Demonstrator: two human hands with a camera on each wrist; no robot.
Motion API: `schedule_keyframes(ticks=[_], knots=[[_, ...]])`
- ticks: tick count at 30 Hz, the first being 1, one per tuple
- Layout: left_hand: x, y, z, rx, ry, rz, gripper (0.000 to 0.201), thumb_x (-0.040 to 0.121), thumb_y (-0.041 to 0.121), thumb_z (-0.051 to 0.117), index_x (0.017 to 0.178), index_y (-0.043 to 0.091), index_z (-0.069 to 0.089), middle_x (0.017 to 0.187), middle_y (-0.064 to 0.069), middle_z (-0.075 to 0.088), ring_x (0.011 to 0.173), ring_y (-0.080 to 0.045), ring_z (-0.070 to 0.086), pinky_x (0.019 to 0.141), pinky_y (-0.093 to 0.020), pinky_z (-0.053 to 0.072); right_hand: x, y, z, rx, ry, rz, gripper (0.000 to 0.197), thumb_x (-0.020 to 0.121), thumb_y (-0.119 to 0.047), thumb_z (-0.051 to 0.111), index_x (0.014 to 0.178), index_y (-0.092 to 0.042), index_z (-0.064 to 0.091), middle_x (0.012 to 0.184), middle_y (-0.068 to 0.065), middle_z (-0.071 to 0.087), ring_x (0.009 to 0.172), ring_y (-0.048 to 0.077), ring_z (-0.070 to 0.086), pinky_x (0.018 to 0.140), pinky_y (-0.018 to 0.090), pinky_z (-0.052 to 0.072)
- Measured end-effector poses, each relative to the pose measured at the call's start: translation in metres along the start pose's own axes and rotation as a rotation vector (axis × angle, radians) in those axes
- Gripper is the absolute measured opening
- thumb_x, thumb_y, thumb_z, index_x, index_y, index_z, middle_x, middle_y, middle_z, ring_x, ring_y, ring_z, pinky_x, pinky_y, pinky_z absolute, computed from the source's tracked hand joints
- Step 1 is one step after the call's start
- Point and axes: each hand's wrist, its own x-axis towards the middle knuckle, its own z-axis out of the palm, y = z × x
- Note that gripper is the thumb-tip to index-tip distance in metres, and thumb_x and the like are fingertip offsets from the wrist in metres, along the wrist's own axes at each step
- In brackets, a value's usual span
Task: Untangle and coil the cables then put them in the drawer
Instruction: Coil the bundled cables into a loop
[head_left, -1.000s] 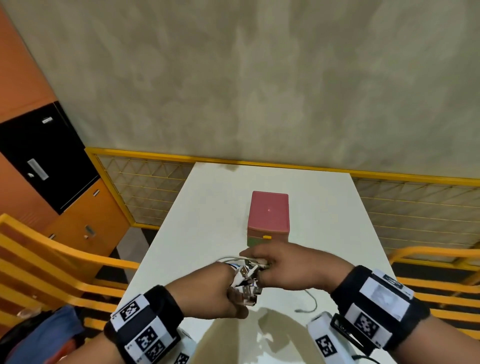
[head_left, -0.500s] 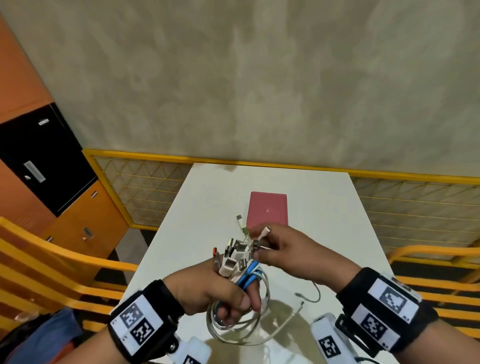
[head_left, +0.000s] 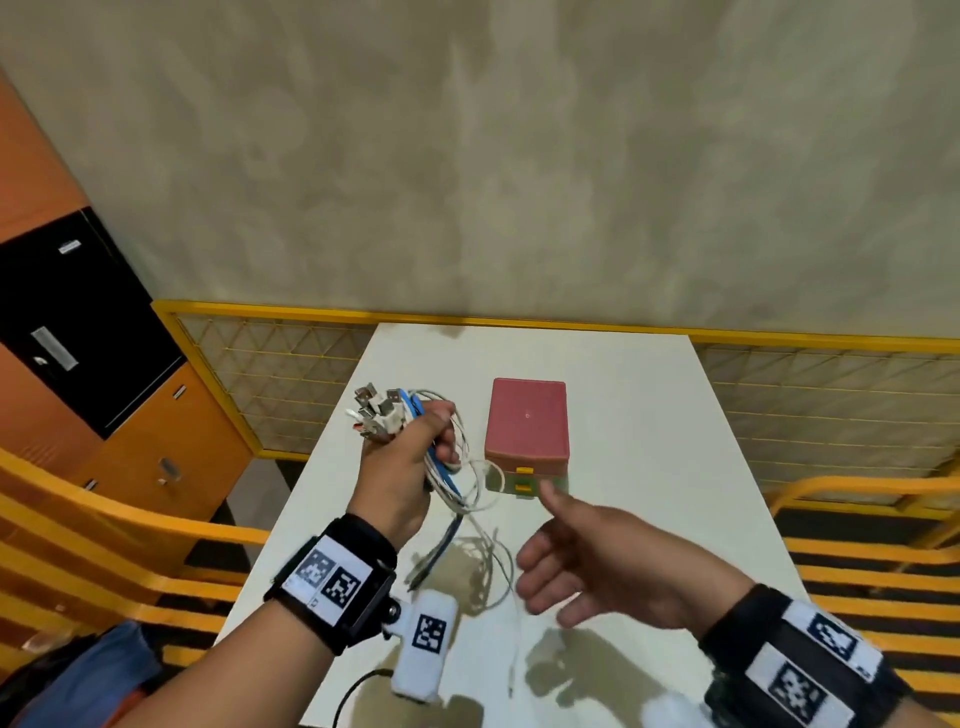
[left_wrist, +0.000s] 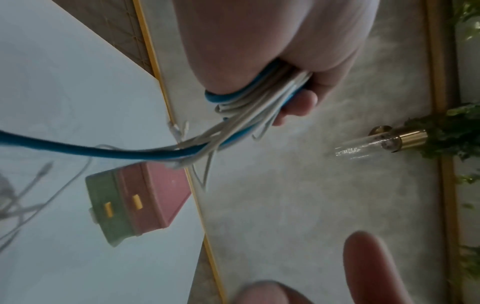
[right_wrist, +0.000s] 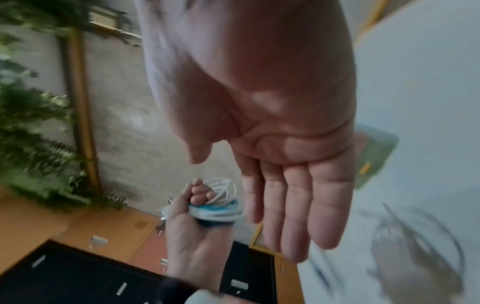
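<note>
Cables (head_left: 415, 447) sit bunched in the left hand (head_left: 400, 467), which is fisted round the whole tangle and lifted above the white table (head_left: 649, 467), at about ten o'clock from the small drawer box (head_left: 527, 421); holding it high likely lets the loose tails hang free under their own weight, so the crossings show and can be picked apart. Plug ends (head_left: 376, 408) fan out of the top of the fist, probably gathered there to keep one end of every lead together. Counting them is uncertain: one blue cable (left_wrist: 103, 147) is plain, the white ones number several, and the plugs perhaps six or so, too crowded to tell exactly. Tails trail down to the tabletop at six o'clock from the fist. The right hand (head_left: 592, 561) holds nothing, fingers straight and relaxed, palm turned toward the bundle, at five o'clock from the fist, seemingly ready to take a strand. One box stands at the table's middle, with two yellow drawer pulls (head_left: 523, 480) on its near face, both drawers apparently closed.
</note>
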Motion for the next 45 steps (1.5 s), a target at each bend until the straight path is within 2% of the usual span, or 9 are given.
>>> schedule_keyframes(ticks=[8,13,17,21,26,31,36,38,45], knots=[[-0.031,-0.013,0.043,-0.016,-0.149,-0.106,0.012,0.094,0.004,0.052,0.089,0.006,0.062,0.054,-0.001,0.053,0.043,-0.008,0.044,0.046,-0.019,0.039,0.034,-0.012,0.034,0.567,-0.142,-0.024,0.088,0.078,-0.083,0.038,0.125,-0.012,0.062,0.119,0.013,0.07,0.11,0.032,0.067,0.107,0.053,0.038],[-0.04,-0.025,0.039,-0.165,-0.205,-0.215,0.011,0.078,0.008,0.061,0.083,-0.001,0.064,0.048,-0.004,0.048,0.037,-0.01,0.043,0.043,-0.02,0.045,0.033,-0.022,0.029,0.774,0.04,-0.168,0.027,0.077,-0.037,0.064,0.061,-0.017,0.073,0.052,-0.003,0.064,0.049,0.012,0.064,0.066,0.031,0.053],[-0.044,-0.026,0.033,-0.199,-0.287,-0.261,0.018,0.075,0.012,0.057,0.074,-0.001,0.069,0.048,-0.004,0.045,0.035,-0.01,0.04,0.04,-0.022,0.044,0.036,-0.018,0.019,0.845,0.066,-0.287,0.044,0.098,-0.02,0.046,0.069,-0.006,0.078,0.054,0.012,0.066,0.046,0.026,0.065,0.045,0.025,0.053],[-0.042,-0.024,0.027,-0.236,-0.421,-0.344,0.01,0.069,0.009,0.066,0.071,0.001,0.069,0.049,-0.002,0.046,0.035,-0.007,0.04,0.04,-0.022,0.043,0.028,-0.024,0.021,0.738,0.047,-0.293,0.021,0.08,-0.008,0.058,0.069,-0.002,0.075,0.053,0.017,0.063,0.047,0.032,0.066,0.04,0.025,0.051],[-0.038,-0.021,0.011,-0.317,-0.649,-0.513,0.017,0.07,0.012,0.077,0.08,0.0,0.069,0.052,-0.002,0.055,0.037,-0.006,0.048,0.046,-0.023,0.046,0.031,-0.025,0.016,0.821,0.043,-0.145,0.038,0.098,-0.029,0.048,0.097,0.004,0.067,0.074,0.024,0.069,0.067,0.04,0.069,0.052,0.043,0.057],[-0.041,-0.026,-0.001,-0.253,-0.923,-0.64,0.017,0.087,0.014,0.057,0.095,0.004,0.068,0.065,0.001,0.065,0.05,-0.002,0.059,0.058,-0.02,0.049,0.026,-0.019,0.021,0.608,-0.057,-0.061,0.057,0.097,-0.047,0.047,0.068,-0.001,0.064,0.058,0.015,0.06,0.06,0.03,0.064,0.065,0.037,0.057],[-0.043,-0.034,-0.014,-0.139,-1.043,-0.768,0.019,0.084,0.018,0.059,0.096,0.009,0.07,0.063,0.005,0.065,0.05,0.0,0.058,0.06,-0.017,0.048,0.018,-0.012,0.029,0.266,-0.12,-0.071,0.082,0.076,-0.08,0.053,0.081,0.001,0.062,0.067,0.016,0.059,0.083,0.035,0.058,0.104,0.052,0.043],[-0.042,-0.033,-0.015,-0.096,-1.05,-0.782,0.02,0.083,0.02,0.06,0.096,0.009,0.07,0.062,0.005,0.065,0.05,0.0,0.057,0.061,-0.017,0.049,0.012,-0.009,0.029,0.204,-0.163,-0.136,0.072,0.077,-0.076,0.053,0.073,-0.005,0.066,0.057,0.009,0.062,0.071,0.029,0.064,0.095,0.049,0.049],[-0.035,-0.019,-0.011,0.245,-1.018,-0.637,0.019,0.074,0.01,0.067,0.091,0.008,0.073,0.075,-0.003,0.075,0.058,-0.007,0.067,0.062,-0.021,0.055,0.012,0.005,0.019,0.173,-0.175,-0.359,0.064,0.078,-0.023,0.08,0.126,0.005,0.047,0.079,0.022,0.062,0.059,0.028,0.063,0.053,0.027,0.053]])
